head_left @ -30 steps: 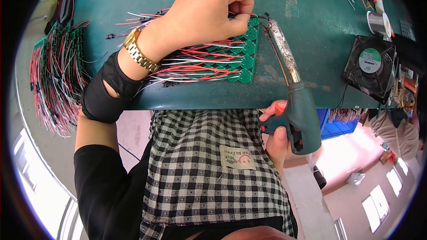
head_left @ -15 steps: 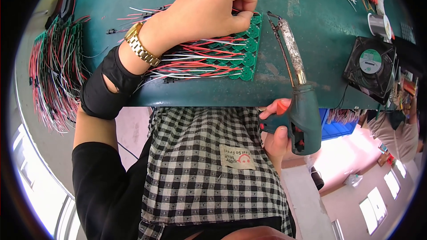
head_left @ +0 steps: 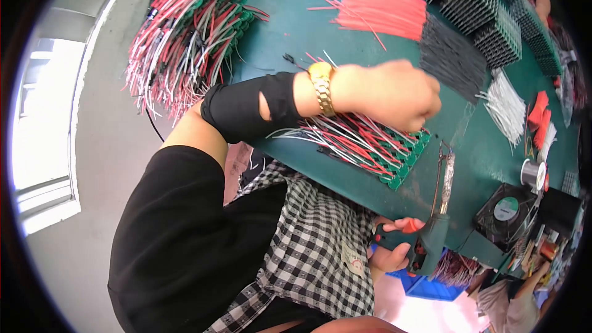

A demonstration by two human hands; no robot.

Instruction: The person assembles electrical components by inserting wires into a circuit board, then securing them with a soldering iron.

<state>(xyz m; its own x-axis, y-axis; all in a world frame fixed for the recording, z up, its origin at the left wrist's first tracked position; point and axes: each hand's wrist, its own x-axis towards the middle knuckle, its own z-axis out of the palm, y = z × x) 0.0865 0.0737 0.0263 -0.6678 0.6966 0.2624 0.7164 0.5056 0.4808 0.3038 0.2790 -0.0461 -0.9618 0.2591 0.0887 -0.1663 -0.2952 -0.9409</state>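
Observation:
My left hand (head_left: 394,97), slightly blurred, is closed above the far part of a green circuit board panel (head_left: 404,159). Its fingertips are tucked out of sight, so what they pinch, if anything, does not show. Red and white wires (head_left: 351,148) run leftward from the small round boards of that panel, partly under my hand and wrist. Near the table's front edge my right hand (head_left: 394,253) grips a dark green soldering gun (head_left: 435,234) with an orange-red trigger. Its metal barrel points away from me, and the tip stands just right of the panel, apart from it.
Wired boards (head_left: 191,43) hang over the table's left edge. Farther back lie bundles of red wires (head_left: 382,9), black wires (head_left: 450,55) and white wires (head_left: 505,108), beside stacked green boards (head_left: 493,18). A solder spool (head_left: 533,174) and a fan (head_left: 502,213) stand right; another person (head_left: 515,299) sits beyond.
The view has swung toward the left and far side, bringing the wire bundles and stacked boards into sight. My left hand remains closed over the panel's far part; my right still holds the soldering gun.

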